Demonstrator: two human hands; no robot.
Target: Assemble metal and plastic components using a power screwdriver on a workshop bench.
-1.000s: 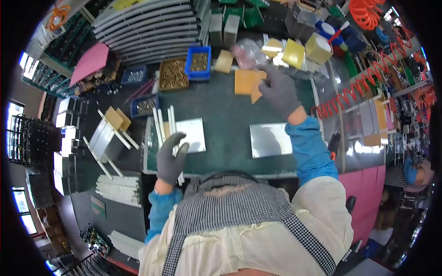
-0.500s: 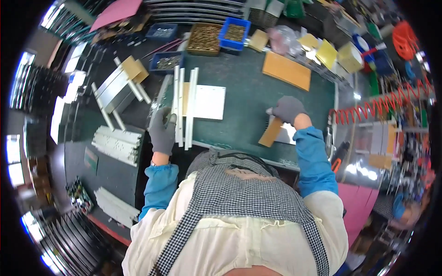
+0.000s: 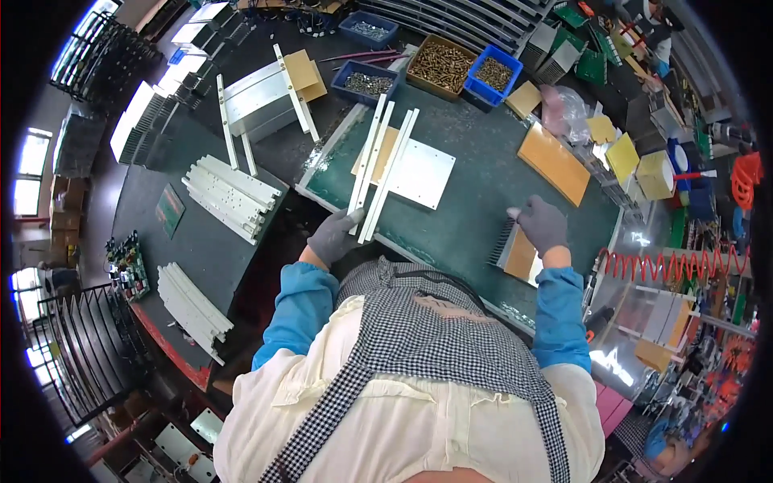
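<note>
My left hand (image 3: 331,236), in a grey glove with bare fingertips, is closed on the near end of a white drilled strip (image 3: 369,161). A second white strip (image 3: 390,177) lies alongside it. Both cross a brown sheet (image 3: 389,147) and a white metal plate (image 3: 429,173) with holes. At the right, my gloved right hand (image 3: 543,225) is over the far edge of a finned metal heat sink (image 3: 501,244). A brown card piece (image 3: 519,251) lies on that heat sink. My right fingers are partly curled, with one tip stretched out to the left; I see nothing in them.
Blue bins (image 3: 493,75) and a brown tray (image 3: 440,68) hold small metal parts at the back. An orange-brown board (image 3: 554,164) lies at the far right. White strips (image 3: 231,196) are stacked on the left table. A red coiled hose (image 3: 676,259) hangs at the right.
The view has turned, so the bench appears slanted. My left hand has come to the strips' near end. The brown card at my right hand now lies flatter over the heat sink.
</note>
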